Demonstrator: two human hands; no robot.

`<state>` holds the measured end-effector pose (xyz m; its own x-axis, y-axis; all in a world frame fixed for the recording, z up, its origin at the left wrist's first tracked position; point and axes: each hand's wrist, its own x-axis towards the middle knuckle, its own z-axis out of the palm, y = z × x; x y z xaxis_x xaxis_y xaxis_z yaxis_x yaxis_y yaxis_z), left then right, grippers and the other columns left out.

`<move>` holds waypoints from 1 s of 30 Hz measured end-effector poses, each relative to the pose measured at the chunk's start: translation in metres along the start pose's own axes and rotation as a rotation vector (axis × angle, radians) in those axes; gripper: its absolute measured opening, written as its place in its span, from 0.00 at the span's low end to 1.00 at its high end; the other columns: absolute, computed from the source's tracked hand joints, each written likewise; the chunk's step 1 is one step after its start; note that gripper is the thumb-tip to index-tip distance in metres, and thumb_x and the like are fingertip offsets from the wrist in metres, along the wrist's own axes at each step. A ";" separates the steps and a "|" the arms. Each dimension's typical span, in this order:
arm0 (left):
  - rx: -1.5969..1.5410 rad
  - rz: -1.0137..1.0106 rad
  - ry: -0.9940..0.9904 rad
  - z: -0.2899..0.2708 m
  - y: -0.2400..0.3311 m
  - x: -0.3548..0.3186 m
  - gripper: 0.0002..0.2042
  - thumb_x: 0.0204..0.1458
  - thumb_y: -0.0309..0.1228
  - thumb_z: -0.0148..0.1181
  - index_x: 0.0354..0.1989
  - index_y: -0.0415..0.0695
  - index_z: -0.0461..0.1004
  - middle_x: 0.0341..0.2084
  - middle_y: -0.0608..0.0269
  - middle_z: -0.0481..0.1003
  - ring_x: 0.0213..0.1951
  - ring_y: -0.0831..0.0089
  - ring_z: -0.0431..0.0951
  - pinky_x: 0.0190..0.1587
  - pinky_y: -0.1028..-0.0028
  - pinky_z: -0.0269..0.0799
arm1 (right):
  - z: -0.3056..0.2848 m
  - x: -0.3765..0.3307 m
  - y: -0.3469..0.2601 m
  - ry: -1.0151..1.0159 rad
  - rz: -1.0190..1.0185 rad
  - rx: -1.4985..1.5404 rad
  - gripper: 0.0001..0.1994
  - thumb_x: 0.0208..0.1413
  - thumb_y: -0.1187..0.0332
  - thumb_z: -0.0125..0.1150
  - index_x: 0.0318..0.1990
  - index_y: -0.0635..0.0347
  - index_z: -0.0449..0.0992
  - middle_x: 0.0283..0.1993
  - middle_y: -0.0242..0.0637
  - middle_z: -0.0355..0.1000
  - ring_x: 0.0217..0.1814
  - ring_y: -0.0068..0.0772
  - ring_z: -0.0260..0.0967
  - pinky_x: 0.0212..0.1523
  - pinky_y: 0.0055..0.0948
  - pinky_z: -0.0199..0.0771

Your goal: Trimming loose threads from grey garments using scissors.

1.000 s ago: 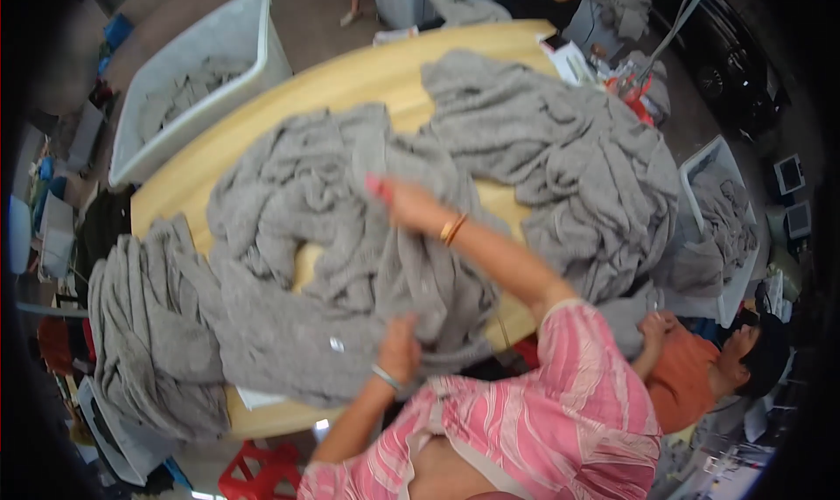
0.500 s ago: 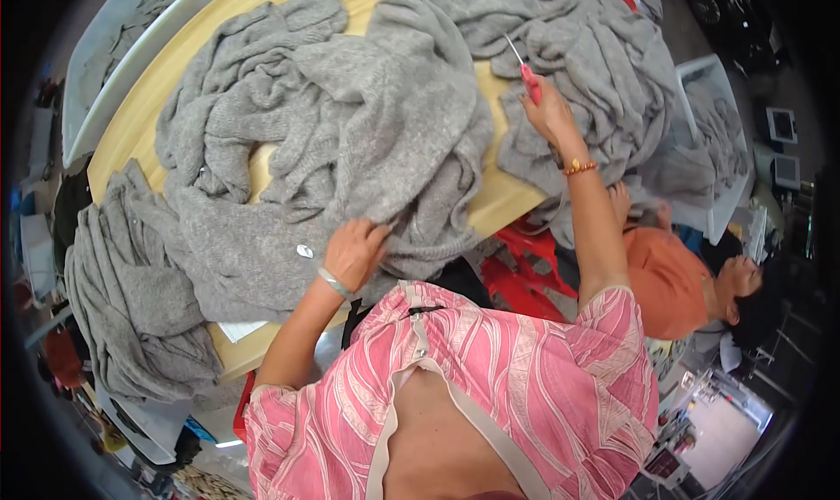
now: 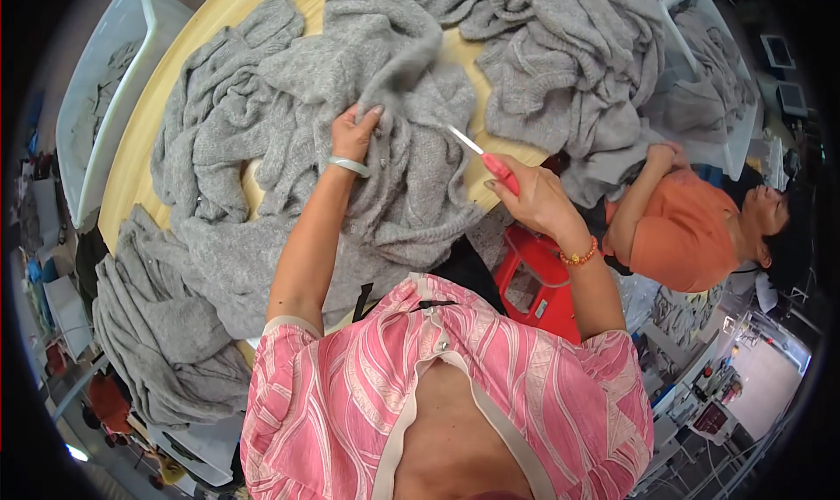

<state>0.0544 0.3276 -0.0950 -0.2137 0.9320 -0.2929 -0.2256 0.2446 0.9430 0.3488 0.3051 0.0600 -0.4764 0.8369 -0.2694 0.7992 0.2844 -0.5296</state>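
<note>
L hand (image 3: 354, 134) pinches a fold of the grey knit garment (image 3: 385, 89) under its fingers, R hand (image 3: 535, 201) clamped round red-handled snips (image 3: 486, 155), blade tip just beside the fold, on yellow table (image 3: 140, 141).

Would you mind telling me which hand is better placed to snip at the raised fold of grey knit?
Probably the right hand: it grips the red-handled snips, blade tip pointing at the lifted grey knitted garment. The left hand is occupied pinching that fold up.

Your left hand (image 3: 354, 134) grips fuzzy, matt grey knit cloth (image 3: 385, 89) heaped on the smooth pale wooden table (image 3: 131, 167), while your right hand (image 3: 534, 201) holds red-plastic-handled, shiny metal scissors (image 3: 486, 154).
</note>
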 end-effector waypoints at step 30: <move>-0.093 -0.326 -0.055 -0.035 0.012 -0.086 0.22 0.51 0.31 0.62 0.53 0.39 0.64 0.31 0.70 0.72 0.28 0.85 0.68 0.31 0.84 0.67 | 0.012 -0.014 -0.034 -0.088 -0.117 -0.006 0.17 0.54 0.64 0.57 0.51 0.56 0.68 0.31 0.51 0.73 0.36 0.56 0.71 0.36 0.46 0.70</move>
<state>0.0365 0.2410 -0.0638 -0.0648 0.8227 -0.5648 -0.3601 0.5086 0.7821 0.3238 0.2783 0.0715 -0.5967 0.7536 -0.2757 0.7383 0.3810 -0.5566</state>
